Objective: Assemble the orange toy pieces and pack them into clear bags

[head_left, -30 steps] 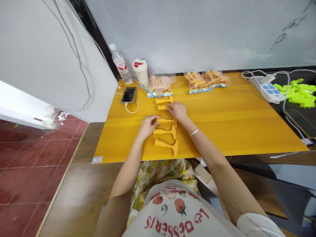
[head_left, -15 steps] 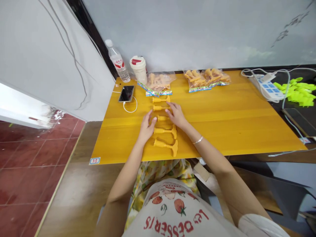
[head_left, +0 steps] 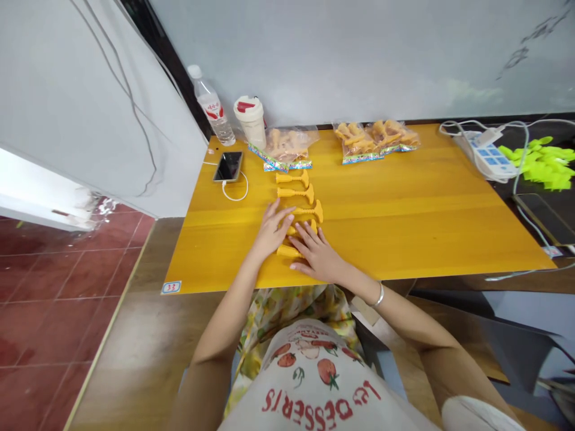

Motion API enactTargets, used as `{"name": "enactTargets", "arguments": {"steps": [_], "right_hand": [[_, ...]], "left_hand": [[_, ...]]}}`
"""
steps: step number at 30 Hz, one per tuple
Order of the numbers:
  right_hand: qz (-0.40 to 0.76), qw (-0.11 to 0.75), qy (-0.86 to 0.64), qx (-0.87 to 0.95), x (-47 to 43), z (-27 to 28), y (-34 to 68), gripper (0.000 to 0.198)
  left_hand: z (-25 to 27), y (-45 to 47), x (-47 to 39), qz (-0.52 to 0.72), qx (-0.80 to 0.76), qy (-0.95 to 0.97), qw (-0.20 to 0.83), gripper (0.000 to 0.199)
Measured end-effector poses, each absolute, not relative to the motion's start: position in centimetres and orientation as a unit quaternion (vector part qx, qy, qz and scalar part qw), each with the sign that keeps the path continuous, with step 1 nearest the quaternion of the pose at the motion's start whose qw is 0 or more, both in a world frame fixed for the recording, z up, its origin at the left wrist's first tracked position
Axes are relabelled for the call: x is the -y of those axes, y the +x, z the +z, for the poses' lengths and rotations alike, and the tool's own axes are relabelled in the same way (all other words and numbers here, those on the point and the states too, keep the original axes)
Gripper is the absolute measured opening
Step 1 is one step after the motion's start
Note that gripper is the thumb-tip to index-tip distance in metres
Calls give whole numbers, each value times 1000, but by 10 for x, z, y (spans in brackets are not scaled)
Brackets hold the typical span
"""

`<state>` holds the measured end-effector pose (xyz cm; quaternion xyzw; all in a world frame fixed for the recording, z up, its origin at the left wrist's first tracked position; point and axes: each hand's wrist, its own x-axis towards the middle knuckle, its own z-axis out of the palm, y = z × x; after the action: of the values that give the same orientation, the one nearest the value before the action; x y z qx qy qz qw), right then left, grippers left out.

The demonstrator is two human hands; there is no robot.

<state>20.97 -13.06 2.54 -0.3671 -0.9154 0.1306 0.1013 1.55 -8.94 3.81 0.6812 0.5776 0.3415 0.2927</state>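
Several yellow plastic T-shaped pieces, like small hammers, lie in a column on the yellow tabletop, heads to the right. The farthest piece (head_left: 291, 178) and the second piece (head_left: 295, 193) lie uncovered. My left hand (head_left: 270, 232) is open at the handle ends, its fingers over the handle of the third piece (head_left: 318, 211). My right hand (head_left: 321, 256) lies open with fingers spread over the fourth piece (head_left: 313, 226) and the nearest piece (head_left: 287, 251), whose head it hides. Whether either hand presses on a piece I cannot tell.
Clear bags of similar yellow pieces (head_left: 290, 146) (head_left: 354, 140) lie along the back edge. At the back left stand a water bottle (head_left: 214, 114) and a lidded cup (head_left: 251, 123), with a plugged-in phone (head_left: 229, 166) before them. A power strip (head_left: 489, 157) and lime-green pieces (head_left: 541, 164) lie right.
My right hand has moved toward me, from the second and third pieces to the nearest two. My left hand has shifted slightly nearer the third piece. The lower pieces sit closer together.
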Motion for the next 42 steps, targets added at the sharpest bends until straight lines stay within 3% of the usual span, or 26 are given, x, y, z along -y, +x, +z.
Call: {"name": "enactTargets", "arguments": {"steps": [3,7,12,15,22,29,35,39,42], "right_hand": [[125,104,-368,915,123,26,210,69],[125,113,-373,912,118,23,210,68],[144,122,-368,910,106,21,209,68],[167,139,-362,907,104,22,213,65],[314,299,-464,772,100,13,216,75],[324,338,-512,720,71,18,210,86],[372,316,-537,688,44,20,210,89],[291,300,-550,723,16,17,221,78],[152,216,-584,768,-10,16,234,65]], "left_hand": [[41,10,68,290,-576,722,251,32],[41,3,56,279,-584,732,212,32],[37,0,60,299,-573,727,232,34],[30,1,67,360,-574,686,266,41],[17,16,85,440,-594,526,420,69],[7,11,60,445,-589,527,421,74],[9,4,29,438,-586,524,437,85],[9,-10,16,426,-596,548,403,85],[6,-24,2,411,-624,585,316,79]]}}
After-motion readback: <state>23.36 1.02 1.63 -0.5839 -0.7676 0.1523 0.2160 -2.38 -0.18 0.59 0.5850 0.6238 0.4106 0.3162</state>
